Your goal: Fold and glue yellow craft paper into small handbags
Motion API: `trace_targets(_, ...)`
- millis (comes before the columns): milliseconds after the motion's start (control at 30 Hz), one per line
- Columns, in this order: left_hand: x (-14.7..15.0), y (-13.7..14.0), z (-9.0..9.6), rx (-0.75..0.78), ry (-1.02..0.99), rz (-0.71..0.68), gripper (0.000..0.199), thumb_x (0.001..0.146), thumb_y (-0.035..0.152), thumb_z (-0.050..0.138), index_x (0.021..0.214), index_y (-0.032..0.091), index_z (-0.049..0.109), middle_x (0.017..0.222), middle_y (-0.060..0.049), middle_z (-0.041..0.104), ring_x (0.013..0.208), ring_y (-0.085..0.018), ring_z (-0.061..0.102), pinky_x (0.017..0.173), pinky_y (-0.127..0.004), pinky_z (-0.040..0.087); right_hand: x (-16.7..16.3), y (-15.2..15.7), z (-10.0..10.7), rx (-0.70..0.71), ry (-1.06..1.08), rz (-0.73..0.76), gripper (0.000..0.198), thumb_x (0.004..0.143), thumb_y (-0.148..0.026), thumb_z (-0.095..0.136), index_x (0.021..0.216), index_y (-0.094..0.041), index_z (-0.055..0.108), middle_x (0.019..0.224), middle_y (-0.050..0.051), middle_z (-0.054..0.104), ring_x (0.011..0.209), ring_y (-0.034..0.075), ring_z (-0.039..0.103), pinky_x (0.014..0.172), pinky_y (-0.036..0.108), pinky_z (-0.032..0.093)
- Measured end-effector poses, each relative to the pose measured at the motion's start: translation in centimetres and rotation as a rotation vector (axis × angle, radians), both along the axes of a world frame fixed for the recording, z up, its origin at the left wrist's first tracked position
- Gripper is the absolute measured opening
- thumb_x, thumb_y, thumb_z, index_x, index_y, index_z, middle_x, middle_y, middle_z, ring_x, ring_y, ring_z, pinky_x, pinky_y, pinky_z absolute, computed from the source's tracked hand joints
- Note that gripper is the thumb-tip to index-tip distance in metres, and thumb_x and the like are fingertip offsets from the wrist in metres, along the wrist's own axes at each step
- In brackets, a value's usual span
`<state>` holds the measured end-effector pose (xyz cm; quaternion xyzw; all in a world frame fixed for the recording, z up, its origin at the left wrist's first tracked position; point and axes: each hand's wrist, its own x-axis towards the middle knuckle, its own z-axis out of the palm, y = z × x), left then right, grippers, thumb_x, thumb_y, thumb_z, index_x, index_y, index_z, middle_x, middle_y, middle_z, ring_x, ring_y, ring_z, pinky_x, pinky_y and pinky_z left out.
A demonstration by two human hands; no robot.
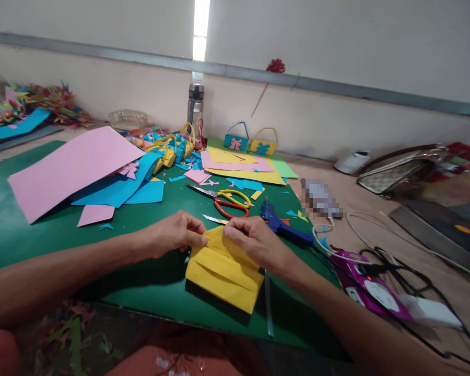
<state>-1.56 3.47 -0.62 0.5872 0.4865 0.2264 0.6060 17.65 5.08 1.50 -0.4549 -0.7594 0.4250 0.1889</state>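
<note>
A folded piece of yellow paper (225, 274), creased into layered flaps, is between my two hands above the green mat (149, 277). My left hand (176, 233) pinches its upper left edge. My right hand (254, 243) grips the upper right side, thumb on top, fingers partly hidden behind the paper. Just beyond lie scissors (231, 203) with red and yellow handles, their lower blade reaching close to the paper. A blue glue gun (285, 224) rests right of my right hand. A clear glue stick (269, 305) lies beside the paper's right edge.
Pink sheets (78, 169) and blue sheets (119, 183) lie at the left. Small paper bags (236, 142) stand near the wall beside stacked yellow sheets (246, 174). A purple power strip (370, 284), cables, a phone (321, 197) and a handbag (399, 169) are at the right.
</note>
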Motion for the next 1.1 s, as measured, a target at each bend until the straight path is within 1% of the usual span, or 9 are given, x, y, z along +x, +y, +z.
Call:
trace_targets(133,-0.3,0.2,0.3,-0.006,-0.016,0.013,0.014,0.065,0.027,0.059,0.061,0.013,0.057,0.054,0.003,0.051,0.050,-0.008,0.041,0.047,-0.020,0.029,1.2,0.9,0.5,-0.033,0.103,-0.019,0.039,0.083,-0.044,0.039,0.065,-0.014,0.057,0.060,-0.001,0.051,0.055,0.010,0.044,0.053,0.022,0.033)
trace_targets(200,-0.5,0.4,0.4,-0.021,-0.042,0.028,0.015,0.064,0.027,0.060,0.060,0.013,0.055,0.052,0.003,0.049,0.048,-0.007,0.039,0.047,-0.020,0.029,2.0,1.2,0.9,0.002,0.114,-0.074,0.043,0.085,-0.045,0.037,0.071,-0.012,0.061,0.065,0.002,0.056,0.062,0.012,0.050,0.060,0.024,0.037)
trace_targets(300,-0.6,0.5,0.5,-0.043,-0.081,0.060,0.017,0.063,0.028,0.062,0.059,0.013,0.054,0.051,0.004,0.048,0.046,-0.006,0.038,0.046,-0.020,0.028,3.2,1.1,1.3,0.069,0.073,-0.118,0.044,0.086,-0.047,0.037,0.074,-0.012,0.062,0.063,0.002,0.057,0.063,0.012,0.052,0.060,0.024,0.038)
trace_targets(400,-0.5,0.6,0.5,-0.049,-0.115,0.095,0.018,0.063,0.028,0.062,0.060,0.013,0.054,0.052,0.004,0.048,0.046,-0.006,0.037,0.045,-0.019,0.027,4.2,0.4,1.4,0.110,-0.009,-0.066,0.042,0.086,-0.045,0.038,0.067,-0.014,0.058,0.062,0.001,0.056,0.060,0.012,0.050,0.058,0.024,0.036)
trace_targets(467,-0.5,0.6,0.5,-0.041,-0.122,0.117,0.017,0.063,0.028,0.062,0.061,0.013,0.054,0.054,0.004,0.049,0.047,-0.006,0.037,0.045,-0.019,0.026,4.4,-0.1,1.3,0.089,-0.054,-0.032,0.036,0.084,-0.040,0.041,0.063,-0.015,0.055,0.060,0.000,0.053,0.058,0.011,0.047,0.055,0.023,0.034)
trace_targets(567,-0.5,0.6,0.4,0.000,-0.101,0.122,0.016,0.064,0.028,0.062,0.063,0.013,0.057,0.056,0.004,0.050,0.048,-0.006,0.037,0.046,-0.019,0.027,4.4,-0.4,0.8,0.016,-0.084,-0.004,0.025,0.077,-0.032,0.048,0.058,-0.016,0.049,0.055,-0.005,0.043,0.052,0.008,0.037,0.050,0.021,0.027)
trace_targets(667,-0.5,0.5,0.3,0.064,-0.064,0.103,0.017,0.066,0.031,0.062,0.067,0.014,0.059,0.060,0.003,0.053,0.052,-0.008,0.040,0.047,-0.019,0.029,4.1,-0.4,0.3,-0.003,-0.086,-0.001,0.023,0.073,-0.028,0.050,0.055,-0.017,0.042,0.054,-0.007,0.032,0.050,0.007,0.028,0.048,0.021,0.022)
trace_targets(967,-0.6,0.5,0.4,0.091,-0.028,0.108,0.020,0.066,0.033,0.062,0.069,0.013,0.059,0.062,0.002,0.054,0.052,-0.008,0.040,0.048,-0.019,0.030,4.1,-0.5,0.3,0.000,-0.083,0.016,0.015,0.074,-0.021,0.046,0.060,-0.016,0.045,0.058,-0.005,0.035,0.055,0.008,0.031,0.050,0.021,0.024)
trace_targets(1100,-0.6,0.5,0.3,0.107,-0.032,0.089,0.022,0.066,0.036,0.061,0.069,0.014,0.060,0.062,0.002,0.054,0.052,-0.008,0.041,0.048,-0.019,0.032,3.9,-0.5,-0.1,0.012,-0.092,-0.003,0.018,0.074,-0.023,0.047,0.058,-0.017,0.044,0.057,-0.006,0.033,0.053,0.008,0.029,0.049,0.021,0.023)
